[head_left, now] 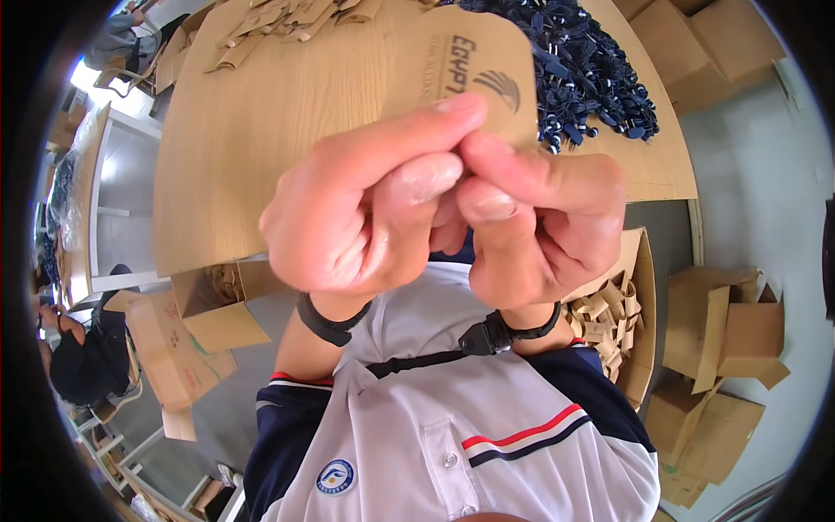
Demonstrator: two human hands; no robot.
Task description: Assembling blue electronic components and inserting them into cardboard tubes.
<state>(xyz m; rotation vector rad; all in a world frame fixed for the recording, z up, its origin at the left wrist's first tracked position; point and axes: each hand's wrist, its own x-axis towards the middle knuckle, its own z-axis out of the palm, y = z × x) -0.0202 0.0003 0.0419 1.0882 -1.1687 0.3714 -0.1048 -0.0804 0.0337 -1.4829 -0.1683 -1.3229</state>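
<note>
A brown kraft-paper card or sleeve (491, 52) with dark printing and a wing-like emblem is held up close in front of me, above the table. My left hand (361, 204) is closed, its thumb and forefinger pinching at the card's lower edge. Beside it my right hand (548, 217) is closed too, with thumb and forefinger pressed together on the same edge. The fingertips of both hands nearly touch. Whether a small thing is between them is hidden. Behind the card lies a heap of dark blue corded pieces (600, 83) that look like earphones.
More kraft-paper sleeves (291, 22) lie at the far side of the wooden table (226, 148). An open carton (644, 322) of such sleeves stands at my right. Other cartons (178, 348) are at my left and along the right wall. Another person (83, 357) sits at far left.
</note>
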